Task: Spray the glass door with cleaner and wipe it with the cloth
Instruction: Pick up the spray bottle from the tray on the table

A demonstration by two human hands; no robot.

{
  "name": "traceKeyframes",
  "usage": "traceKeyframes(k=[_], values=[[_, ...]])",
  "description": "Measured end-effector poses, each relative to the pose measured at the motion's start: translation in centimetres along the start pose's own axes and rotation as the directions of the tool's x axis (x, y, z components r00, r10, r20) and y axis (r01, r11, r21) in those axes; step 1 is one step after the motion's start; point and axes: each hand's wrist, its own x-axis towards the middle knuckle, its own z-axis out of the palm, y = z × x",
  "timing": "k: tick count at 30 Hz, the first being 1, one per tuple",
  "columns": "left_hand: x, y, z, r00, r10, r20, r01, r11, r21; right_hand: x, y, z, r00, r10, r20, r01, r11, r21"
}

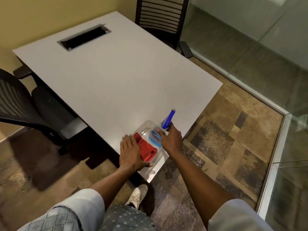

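the two arms reach down to the near corner of the surface (pixel 116 77), where the supplies lie within easy reach. glass door (pixel 250 35) stands well apart, right. left hand (pixel 131 151) lies flat, released, on the cloth (pixel 146 148) to gather it; right hand (pixel 171 139), its grip clenched on the bottle (pixel 164 127), tilts it for carrying.

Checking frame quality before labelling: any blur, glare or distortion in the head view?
Head view: motion blur smears the spray bottle and the right hand gripping it; the left hand on the red cloth is sharper. Wide-angle distortion bends the table edges. The glass wall shows hazy reflections; soft shadows lie under the table.
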Motion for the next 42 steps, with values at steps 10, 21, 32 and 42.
traceKeyframes(k=[10, 21, 32, 42], values=[[-0.4, -0.1, 0.1, 0.996, 0.052, -0.066, -0.053, 0.999, -0.013, -3.0, -1.1, -3.9, 0.993, -0.09, -0.082, 0.102, 0.984, 0.149], [-1.8, 8.4, -0.8, 0.81, 0.534, -0.243, -0.583, 0.687, -0.434, -9.9, 3.4, -12.3, 0.96, -0.014, -0.278, 0.071, 0.978, 0.195], [-10.6, 22.5, 3.1, 0.502, 0.864, 0.04, -0.707, 0.437, -0.556, -22.4, 10.2, -22.9, 0.799, 0.171, -0.576, 0.048, 0.938, 0.344], [-27.5, 34.1, 10.6, 0.116, 0.963, 0.245, -0.759, 0.245, -0.603, -37.4, 17.8, -31.2, 0.384, 0.418, -0.823, 0.142, 0.854, 0.5]])
